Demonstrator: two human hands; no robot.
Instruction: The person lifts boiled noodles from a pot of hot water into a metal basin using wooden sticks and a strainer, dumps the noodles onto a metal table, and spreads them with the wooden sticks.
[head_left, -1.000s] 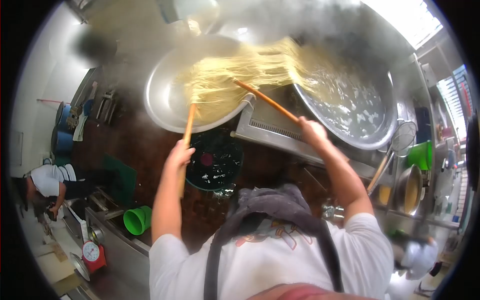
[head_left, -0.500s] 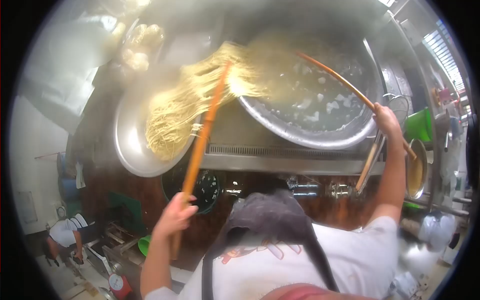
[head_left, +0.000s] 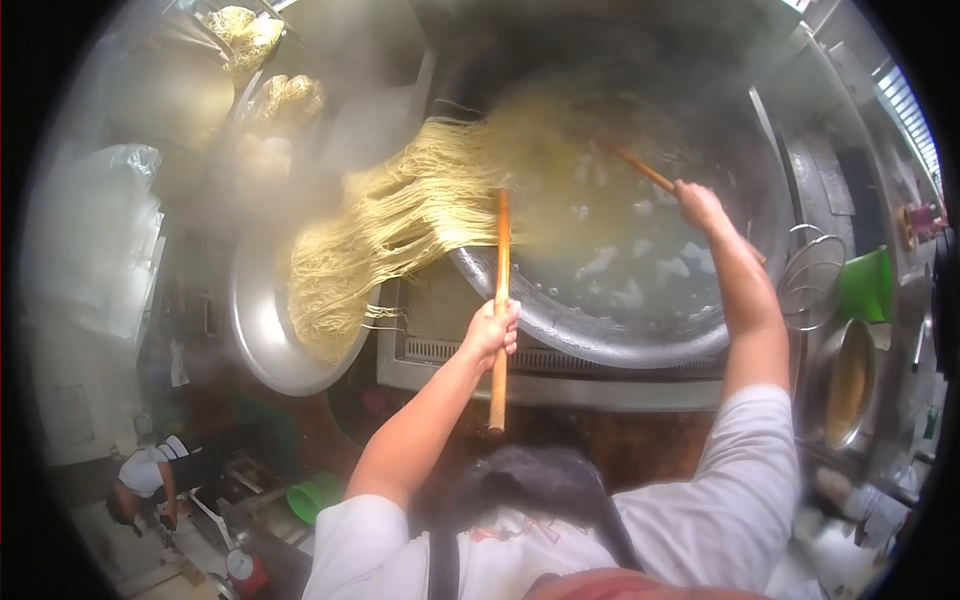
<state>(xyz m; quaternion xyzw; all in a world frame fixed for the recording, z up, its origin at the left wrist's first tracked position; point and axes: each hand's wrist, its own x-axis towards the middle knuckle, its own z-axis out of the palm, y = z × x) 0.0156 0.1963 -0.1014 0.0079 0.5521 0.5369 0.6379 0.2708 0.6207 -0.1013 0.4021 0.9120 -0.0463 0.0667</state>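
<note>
My left hand (head_left: pixel 488 332) is wrapped around a thick wooden stick (head_left: pixel 502 240), whose far end reaches the pot's near-left rim beside the noodles. In my right hand (head_left: pixel 701 207) is a second wooden stick (head_left: pixel 640 167), slanting across the big pot; steam blurs its far end. A mass of long yellow noodles (head_left: pixel 400 210) stretches from the large metal pot (head_left: pixel 600 345) over its left rim into a wide metal basin (head_left: pixel 262 340). Cloudy, foamy water (head_left: pixel 640 265) fills the pot. Steam hides where the noodles meet the water.
To the right are a wire strainer (head_left: pixel 812 280), a green container (head_left: pixel 866 285) and a metal pan (head_left: pixel 850 385). Bagged noodles (head_left: pixel 290 100) lie at the upper left. A co-worker (head_left: pixel 150 475) bends over at lower left, near a red scale (head_left: pixel 243 570) and a green bucket (head_left: pixel 315 497).
My left hand has moved up and right with its stick, now nearer the pot. My right hand has moved left, over the pot. The noodles span the gap in a broader sheet.
</note>
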